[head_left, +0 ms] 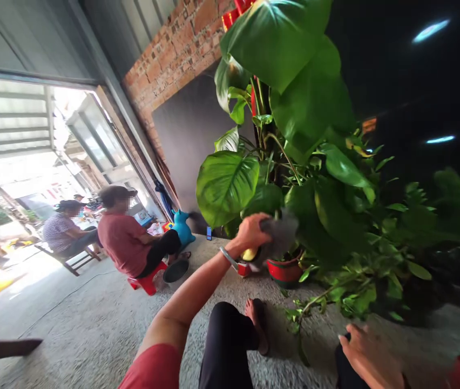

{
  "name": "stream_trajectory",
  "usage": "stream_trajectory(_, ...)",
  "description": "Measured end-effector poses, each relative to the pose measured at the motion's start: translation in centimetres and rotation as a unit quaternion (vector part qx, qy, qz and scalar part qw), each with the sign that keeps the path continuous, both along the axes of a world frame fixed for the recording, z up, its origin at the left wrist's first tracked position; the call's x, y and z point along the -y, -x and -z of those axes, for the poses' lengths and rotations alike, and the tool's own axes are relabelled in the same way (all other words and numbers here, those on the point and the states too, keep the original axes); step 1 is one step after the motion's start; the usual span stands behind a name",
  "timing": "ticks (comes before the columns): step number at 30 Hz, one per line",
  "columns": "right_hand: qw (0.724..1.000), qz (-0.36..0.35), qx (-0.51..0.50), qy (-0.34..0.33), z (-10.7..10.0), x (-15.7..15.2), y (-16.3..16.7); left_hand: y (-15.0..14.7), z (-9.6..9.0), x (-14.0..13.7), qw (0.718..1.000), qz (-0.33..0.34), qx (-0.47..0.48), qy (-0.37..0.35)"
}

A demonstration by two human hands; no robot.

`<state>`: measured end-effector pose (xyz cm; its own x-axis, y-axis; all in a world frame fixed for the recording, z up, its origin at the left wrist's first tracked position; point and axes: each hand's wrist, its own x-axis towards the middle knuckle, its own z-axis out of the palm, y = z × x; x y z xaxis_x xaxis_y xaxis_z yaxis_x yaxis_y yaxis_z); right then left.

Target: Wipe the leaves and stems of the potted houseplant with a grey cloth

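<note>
My left hand (252, 233) is stretched out and grips a grey cloth (281, 235), pressed against a dark lower leaf of a big potted plant (290, 108). The plant has wide green leaves and stands in a red pot (284, 272) on the concrete floor. A bracelet sits on that wrist. My right hand (370, 356) rests low on my right knee, fingers loosely curled, with nothing seen in it. My left leg and bare foot (254, 319) reach toward the pot.
Leafy bushes (376, 259) spread right of the pot. Two people sit on low stools (147, 282) at the left near the open doorway. A dark bowl (175, 272), a blue toy (182, 227) and a phone (209, 233) lie by the brick wall (173, 59).
</note>
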<state>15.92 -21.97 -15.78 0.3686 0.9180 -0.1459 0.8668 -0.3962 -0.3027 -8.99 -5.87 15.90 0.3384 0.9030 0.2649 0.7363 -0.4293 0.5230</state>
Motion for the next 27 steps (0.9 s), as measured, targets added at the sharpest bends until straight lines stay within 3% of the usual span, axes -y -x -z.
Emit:
stream_trajectory(2, 1.000, -0.007, -0.010, 0.001, 0.3, 0.0, -0.1, 1.4, 2.8, 1.3, 0.996, 0.052, -0.048, 0.061)
stream_trajectory(4, 1.000, -0.015, -0.026, -0.004, 0.5, 0.0, -0.5, 3.3, 3.6, 2.4, 0.992, 0.094, -0.034, 0.079)
stream_trajectory(6, 0.999, -0.015, -0.036, -0.016, 0.3, 0.0, -0.8, 4.8, 2.5, 2.3, 0.993, 0.104, 0.035, 0.035)
stream_trajectory(9, 0.998, -0.030, -0.040, -0.034, -0.4, -0.1, -0.6, 5.5, -0.1, -0.3, 0.984, 0.069, 0.150, -0.070)
stream_trajectory(11, 0.998, -0.040, -0.039, -0.042, -0.8, -0.1, -0.3, 4.8, -0.1, -2.5, 0.977, 0.032, 0.176, -0.118)
stream_trajectory(13, 0.998, -0.029, -0.042, -0.039, -0.8, -0.2, -0.1, 3.9, 2.2, -3.8, 0.984, 0.004, 0.129, -0.119)
stream_trajectory(15, 0.998, -0.004, -0.059, -0.017, -0.5, -0.2, -0.4, 3.6, 5.8, -3.6, 0.998, 0.011, 0.012, -0.061)
stream_trajectory(17, 0.996, 0.003, -0.087, 0.001, 0.2, -0.2, -1.4, 4.2, 9.3, -2.1, 0.991, 0.059, -0.120, 0.017)
stream_trajectory(19, 0.994, -0.008, -0.110, 0.001, 0.9, -0.2, -2.5, 5.2, 11.0, -0.4, 0.975, 0.110, -0.185, 0.055)
stream_trajectory(21, 0.993, -0.013, -0.118, -0.004, 1.5, -0.1, -3.3, 5.7, 10.5, 0.6, 0.976, 0.139, -0.167, 0.031)
stream_trajectory(23, 0.993, 0.007, -0.117, 0.000, 2.0, -0.1, -3.5, 5.3, 8.7, 0.2, 0.983, 0.143, -0.107, -0.042)
stream_trajectory(25, 0.993, 0.029, -0.114, -0.006, 2.5, -0.2, -3.0, 3.8, 7.0, -1.4, 0.984, 0.120, -0.065, -0.111)
stream_trajectory(27, 0.993, 0.039, -0.111, -0.014, 2.9, -0.2, -2.5, 2.0, 6.6, -3.1, 0.986, 0.074, -0.081, -0.125)
